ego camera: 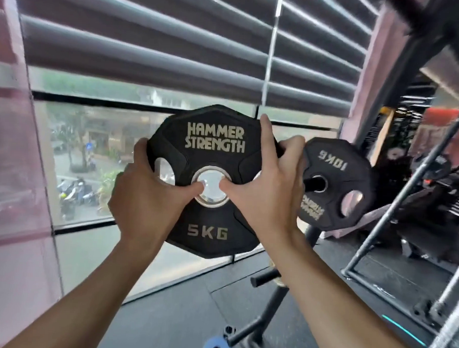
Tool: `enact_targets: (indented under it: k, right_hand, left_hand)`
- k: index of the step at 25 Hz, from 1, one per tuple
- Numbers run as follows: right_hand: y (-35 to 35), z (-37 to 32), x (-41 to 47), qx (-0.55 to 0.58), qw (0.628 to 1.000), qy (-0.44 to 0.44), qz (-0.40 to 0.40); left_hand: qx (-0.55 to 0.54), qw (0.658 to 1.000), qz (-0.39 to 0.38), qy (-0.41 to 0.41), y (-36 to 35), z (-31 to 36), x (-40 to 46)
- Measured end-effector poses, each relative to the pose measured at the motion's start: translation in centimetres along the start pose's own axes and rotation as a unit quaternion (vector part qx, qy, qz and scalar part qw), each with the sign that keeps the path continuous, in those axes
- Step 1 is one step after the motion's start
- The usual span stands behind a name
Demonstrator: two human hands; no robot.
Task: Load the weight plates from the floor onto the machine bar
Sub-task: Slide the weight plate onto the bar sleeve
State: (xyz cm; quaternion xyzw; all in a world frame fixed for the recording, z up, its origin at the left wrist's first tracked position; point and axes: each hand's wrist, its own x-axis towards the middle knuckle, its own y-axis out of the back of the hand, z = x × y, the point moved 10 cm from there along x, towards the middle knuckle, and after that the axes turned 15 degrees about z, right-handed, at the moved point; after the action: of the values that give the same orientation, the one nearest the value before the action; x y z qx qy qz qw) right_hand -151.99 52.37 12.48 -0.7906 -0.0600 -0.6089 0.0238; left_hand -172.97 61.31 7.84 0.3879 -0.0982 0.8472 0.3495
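Both hands hold a black 5 kg plate (212, 183) upright at chest height before the window (98, 147). The left hand (148, 196) has its grip clamped on the plate's left edge, thumb at the steel centre ring. The right hand (270, 186) has its grip clamped on the right edge, forefinger raised. Just behind sits a 10 kg plate (335, 189), already on the machine bar (311, 183). A small blue plate (217, 345) lies on the floor (180, 303).

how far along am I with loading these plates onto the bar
Done: a 10 kg plate already sits on the machine bar. In hand: the 5 kg plate, gripped by your left hand and right hand, not yet on. Left: sliding it on; a small blue plate lies below.
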Motion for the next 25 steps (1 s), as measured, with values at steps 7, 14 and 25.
enact_targets:
  k: [7, 14, 25]
  right_hand:
    - [13.2, -0.8, 7.0, -0.096, 0.992, 0.057, 0.055]
    - [25.2, 2.5, 11.4, -0.216, 0.968, 0.063, 0.111]
    - [38.7, 11.7, 12.0, -0.305, 0.946, -0.01, 0.106]
  left_hand:
    - [-0.248, 0.968, -0.039, -0.028, 2.3, 11.8, -1.7]
    - [-0.401, 0.909, -0.101, -0.049, 1.3, 23.8, -6.3]
    - [-0.487, 0.85, -0.202, -0.027, -1.2, 35.6, -17.9]
